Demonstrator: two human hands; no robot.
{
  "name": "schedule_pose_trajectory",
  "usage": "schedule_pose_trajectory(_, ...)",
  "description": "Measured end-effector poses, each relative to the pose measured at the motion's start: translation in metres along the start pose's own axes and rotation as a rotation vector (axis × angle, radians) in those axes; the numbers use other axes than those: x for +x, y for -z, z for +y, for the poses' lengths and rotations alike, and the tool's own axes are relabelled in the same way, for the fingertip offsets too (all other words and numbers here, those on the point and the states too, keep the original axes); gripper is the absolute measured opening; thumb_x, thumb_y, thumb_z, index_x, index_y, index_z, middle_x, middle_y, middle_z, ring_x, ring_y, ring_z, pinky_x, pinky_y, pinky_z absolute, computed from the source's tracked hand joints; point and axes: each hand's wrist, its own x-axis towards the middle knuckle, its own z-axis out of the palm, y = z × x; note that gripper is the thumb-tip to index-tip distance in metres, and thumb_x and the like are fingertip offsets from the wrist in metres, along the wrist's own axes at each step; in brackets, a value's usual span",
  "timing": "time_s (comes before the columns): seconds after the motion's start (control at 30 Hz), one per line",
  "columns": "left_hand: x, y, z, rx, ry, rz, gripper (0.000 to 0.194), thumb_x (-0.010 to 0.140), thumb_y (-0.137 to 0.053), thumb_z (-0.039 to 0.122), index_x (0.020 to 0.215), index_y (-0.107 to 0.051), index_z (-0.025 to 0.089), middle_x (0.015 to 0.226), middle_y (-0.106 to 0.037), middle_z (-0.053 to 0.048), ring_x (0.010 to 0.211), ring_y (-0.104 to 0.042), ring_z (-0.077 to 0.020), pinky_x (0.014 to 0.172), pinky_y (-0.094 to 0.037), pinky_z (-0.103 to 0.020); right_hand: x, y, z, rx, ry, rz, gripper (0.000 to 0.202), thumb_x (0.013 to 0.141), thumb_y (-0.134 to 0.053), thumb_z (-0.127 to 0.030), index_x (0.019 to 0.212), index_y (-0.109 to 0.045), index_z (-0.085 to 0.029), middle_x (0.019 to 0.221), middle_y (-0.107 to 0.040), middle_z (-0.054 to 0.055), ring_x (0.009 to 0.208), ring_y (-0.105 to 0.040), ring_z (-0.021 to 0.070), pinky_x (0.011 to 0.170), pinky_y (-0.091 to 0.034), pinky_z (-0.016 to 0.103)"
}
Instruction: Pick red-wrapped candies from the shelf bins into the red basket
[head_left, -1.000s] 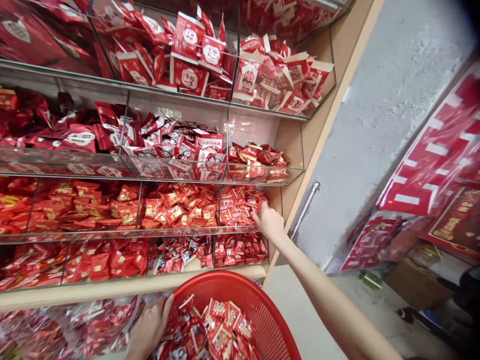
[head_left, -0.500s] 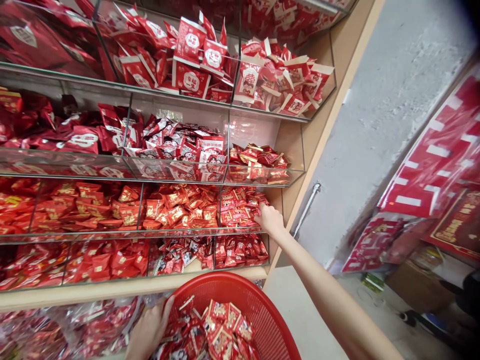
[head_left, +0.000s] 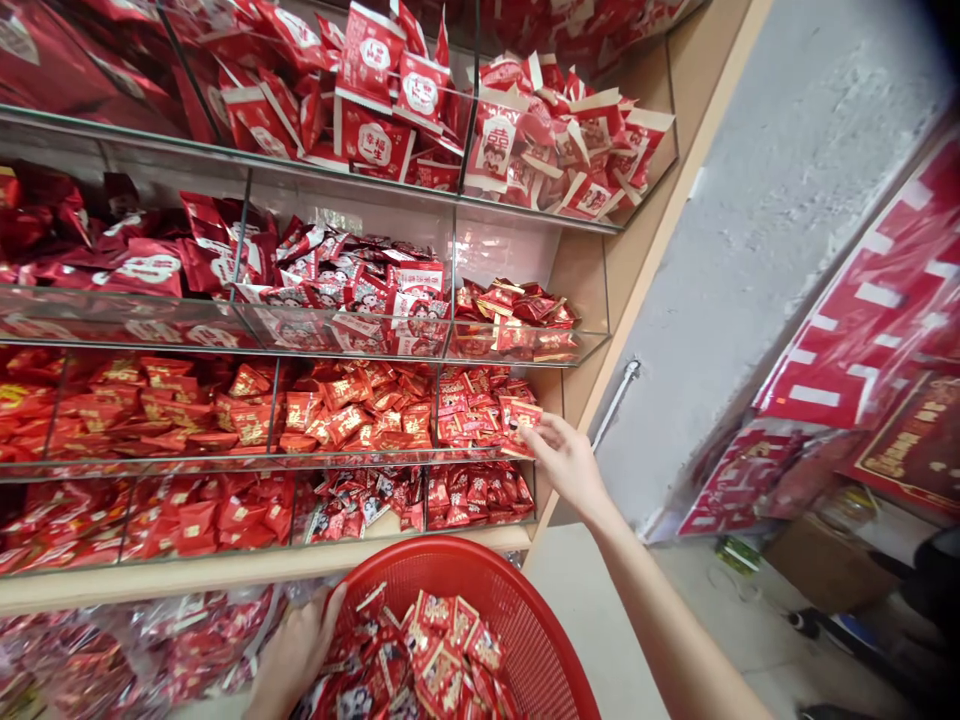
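Note:
My right hand (head_left: 566, 460) pinches a small red packet (head_left: 519, 420) at the front of the rightmost bin on the third visible shelf row, where more red packets (head_left: 469, 400) lie. My left hand (head_left: 300, 645) grips the left rim of a round red plastic basket (head_left: 544, 620), its thumb along the edge. Inside the basket is a pile of small red and gold packets (head_left: 442, 665). The basket stands just below the lowest shelf edge.
Glass-fronted shelves (head_left: 360, 350) hold many red packets in bins. A wooden side panel (head_left: 645, 250) borders a grey wall (head_left: 735, 230). Plastic bags of packets (head_left: 142, 650) lie below left. At the right are red wrapped goods (head_left: 862, 310) and a cardboard box (head_left: 821, 565).
My right hand has drawn back from the bin, slightly down and to the right, with a red packet now visible in its fingers. My left hand still holds the basket. The view has shifted slightly.

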Motion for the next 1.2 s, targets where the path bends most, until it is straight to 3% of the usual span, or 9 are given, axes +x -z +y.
schedule_pose_trajectory(0.1, 0.000, -0.002, 0.000, -0.015, -0.006, 0.008, 0.049, 0.081, -0.036, 0.025, 0.129, -0.048, 0.018, 0.122, -0.059, -0.014, 0.102, -0.061, -0.0254, 0.080, -0.047, -0.033, -0.023, -0.007, -0.002, 0.251, -0.183, -0.061, 0.038, 0.071, -0.065, -0.049, 0.091, -0.055, -0.018, 0.069, -0.058, -0.002, 0.053, -0.047, 0.0094, 0.049, -0.038, 0.021)
schedule_pose_trajectory(0.23, 0.001, -0.003, 0.000, -0.042, 0.045, 0.004, 0.047, 0.083, -0.035, 0.027, 0.126, -0.050, 0.015, 0.112, -0.064, -0.016, 0.101, -0.061, -0.0265, 0.079, -0.047, -0.034, -0.052, -0.020, 0.011, 0.411, -0.279, -0.140, 0.036, 0.073, -0.065, -0.046, 0.095, -0.059, -0.018, 0.076, -0.060, -0.001, 0.057, -0.047, 0.0081, 0.052, -0.039, 0.019)
schedule_pose_trajectory(0.4, 0.001, 0.001, 0.002, -0.009, 0.027, -0.035, 0.046, 0.086, -0.030, 0.025, 0.129, -0.046, 0.018, 0.115, -0.062, -0.014, 0.100, -0.062, -0.0252, 0.079, -0.046, -0.034, -0.090, -0.042, 0.060, 0.453, -0.400, -0.231, 0.033, 0.075, -0.065, -0.046, 0.090, -0.061, -0.018, 0.070, -0.057, -0.001, 0.058, -0.045, 0.0085, 0.053, -0.037, 0.019)
schedule_pose_trajectory(0.6, 0.001, 0.007, 0.009, -0.049, 0.132, -0.069, 0.050, 0.091, -0.018, 0.037, 0.127, -0.046, 0.017, 0.101, -0.067, -0.014, 0.096, -0.065, -0.0265, 0.076, -0.047, -0.035, -0.134, -0.069, 0.112, 0.406, -0.558, -0.411, 0.033, 0.071, -0.066, -0.048, 0.087, -0.062, -0.019, 0.070, -0.055, -0.002, 0.060, -0.045, 0.0100, 0.053, -0.034, 0.020)
schedule_pose_trajectory(0.8, 0.002, -0.001, 0.003, -0.013, 0.064, -0.049, 0.046, 0.089, -0.025, 0.028, 0.130, -0.044, 0.019, 0.109, -0.065, -0.014, 0.100, -0.063, -0.0258, 0.078, -0.046, -0.034, -0.167, -0.092, 0.153, 0.212, -0.425, -0.569, 0.023, 0.071, -0.064, -0.039, 0.069, -0.055, -0.018, 0.060, -0.045, -0.005, 0.056, -0.038, 0.0088, 0.056, -0.032, 0.022)
schedule_pose_trajectory(0.93, 0.003, -0.006, 0.000, 0.009, 0.067, -0.024, 0.047, 0.087, -0.029, 0.024, 0.132, -0.043, 0.019, 0.114, -0.062, -0.015, 0.101, -0.062, -0.0256, 0.079, -0.046, -0.035, -0.185, -0.105, 0.180, 0.132, -0.454, -0.605, 0.018, 0.066, -0.064, -0.027, 0.079, -0.055, -0.018, 0.059, -0.047, -0.007, 0.054, -0.041, 0.0086, 0.056, -0.035, 0.022)
schedule_pose_trajectory(1.07, 0.002, -0.006, 0.000, 0.035, 0.055, -0.019, 0.049, 0.084, -0.032, 0.020, 0.133, -0.043, 0.020, 0.120, -0.060, -0.014, 0.101, -0.062, -0.0246, 0.080, -0.047, -0.034, -0.194, -0.113, 0.190, 0.067, -0.474, -0.640, 0.023, 0.067, -0.061, -0.023, 0.090, -0.058, -0.017, 0.064, -0.057, -0.003, 0.060, -0.052, 0.0125, 0.061, -0.040, 0.024)
schedule_pose_trajectory(1.2, 0.001, -0.003, 0.001, 0.142, -0.047, -0.048, 0.057, 0.081, -0.029, 0.010, 0.135, -0.041, 0.023, 0.133, -0.051, -0.012, 0.104, -0.060, -0.0257, 0.083, -0.047, -0.037, -0.194, -0.114, 0.187, -0.069, -0.401, -0.531, 0.028, 0.072, -0.058, -0.024, 0.099, -0.060, -0.018, 0.081, -0.065, 0.002, 0.075, -0.059, 0.0171, 0.068, -0.044, 0.027)
